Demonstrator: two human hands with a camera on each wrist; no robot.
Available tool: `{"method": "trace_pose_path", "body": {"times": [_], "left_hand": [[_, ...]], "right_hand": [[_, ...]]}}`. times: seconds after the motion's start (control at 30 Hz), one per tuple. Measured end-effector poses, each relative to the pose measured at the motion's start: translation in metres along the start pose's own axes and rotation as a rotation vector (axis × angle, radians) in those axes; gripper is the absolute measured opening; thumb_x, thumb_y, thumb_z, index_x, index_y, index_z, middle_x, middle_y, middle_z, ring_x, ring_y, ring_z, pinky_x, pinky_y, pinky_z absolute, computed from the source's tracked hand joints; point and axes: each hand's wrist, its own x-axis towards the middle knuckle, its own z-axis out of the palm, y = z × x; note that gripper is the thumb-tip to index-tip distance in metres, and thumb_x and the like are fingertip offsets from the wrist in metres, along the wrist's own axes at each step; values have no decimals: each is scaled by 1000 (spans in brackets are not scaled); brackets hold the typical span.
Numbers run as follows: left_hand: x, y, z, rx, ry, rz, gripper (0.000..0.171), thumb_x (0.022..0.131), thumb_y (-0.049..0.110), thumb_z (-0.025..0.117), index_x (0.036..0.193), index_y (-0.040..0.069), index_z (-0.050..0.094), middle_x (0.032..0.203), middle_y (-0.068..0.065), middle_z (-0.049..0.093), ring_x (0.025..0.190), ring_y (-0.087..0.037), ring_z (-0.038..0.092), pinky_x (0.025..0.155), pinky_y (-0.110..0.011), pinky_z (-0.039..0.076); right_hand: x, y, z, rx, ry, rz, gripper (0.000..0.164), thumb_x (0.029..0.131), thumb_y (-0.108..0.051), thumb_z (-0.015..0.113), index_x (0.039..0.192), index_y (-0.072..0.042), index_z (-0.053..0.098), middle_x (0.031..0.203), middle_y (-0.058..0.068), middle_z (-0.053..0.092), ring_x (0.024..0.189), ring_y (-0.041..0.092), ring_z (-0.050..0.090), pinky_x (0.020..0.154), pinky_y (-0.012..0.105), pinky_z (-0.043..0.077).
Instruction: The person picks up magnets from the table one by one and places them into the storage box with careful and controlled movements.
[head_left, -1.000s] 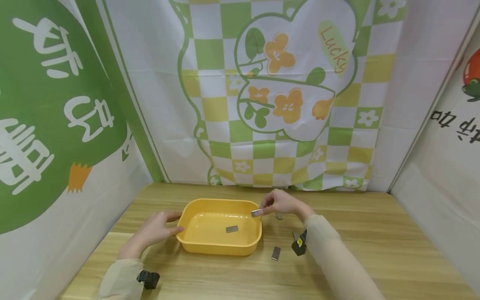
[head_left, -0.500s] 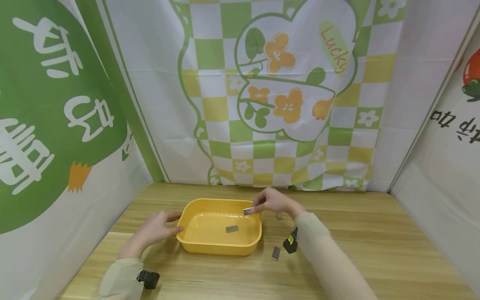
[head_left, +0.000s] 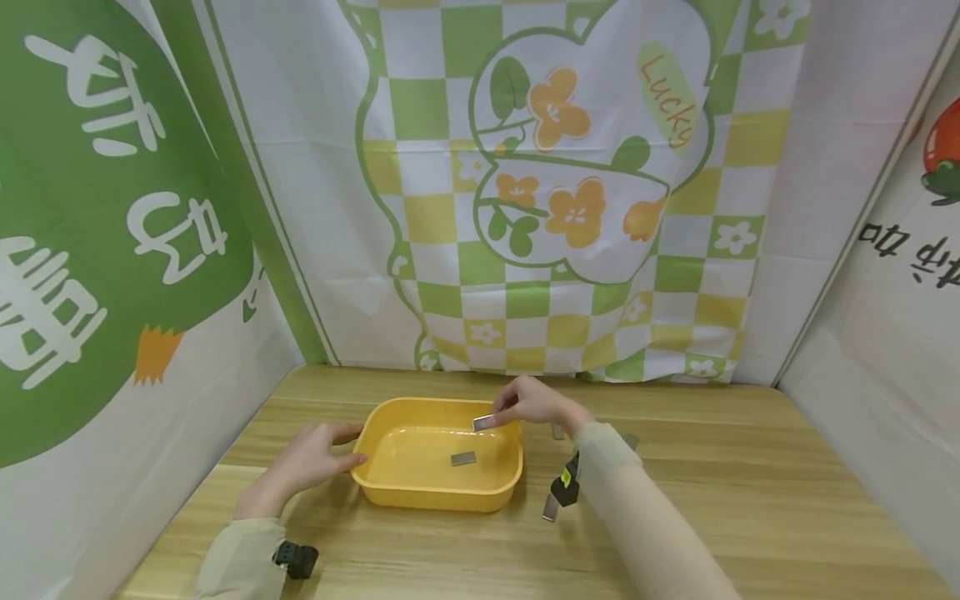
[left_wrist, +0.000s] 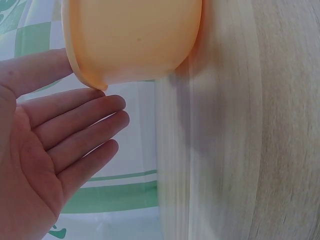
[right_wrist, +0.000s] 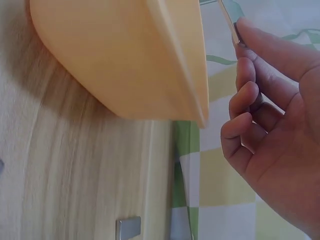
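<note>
A yellow plastic basin (head_left: 420,498) stands on the wooden table. My left hand (head_left: 313,458) rests at its left end; in the left wrist view the fingers (left_wrist: 82,117) are straight, thumb and index finger right at the rim. Over the basin's right back part, my right hand (head_left: 536,402) pinches a small flat silver metal block (head_left: 483,422) between thumb and index finger. The other fingers (right_wrist: 242,112) curl in loosely in the right wrist view. A similar metal block (head_left: 463,458) lies on the basin's floor.
Right of the basin, one metal block (head_left: 558,431) lies behind my right wrist and another metal block (head_left: 551,507) nearer me, partly covered by the black wrist camera (head_left: 566,482). A grey piece (head_left: 632,440) shows beside the sleeve. A patterned curtain (head_left: 555,325) hangs behind the table.
My right hand has moved left with the metal block, from the basin's right rim to over its inside. The left hand and the basin have stayed in place.
</note>
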Motion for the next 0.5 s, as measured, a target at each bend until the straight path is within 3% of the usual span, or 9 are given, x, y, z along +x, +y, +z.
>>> {"method": "trace_pose_path", "body": {"times": [0.5], "left_hand": [[0, -2, 0, -8, -1, -8, 53, 83, 29, 72, 125, -1, 59, 123, -19, 63, 114, -39, 59, 96, -56, 45]], "right_hand": [[14, -3, 11, -7, -13, -7, 15, 81, -28, 74, 86, -14, 75, 83, -5, 71, 75, 7, 59, 74, 24, 49]]}}
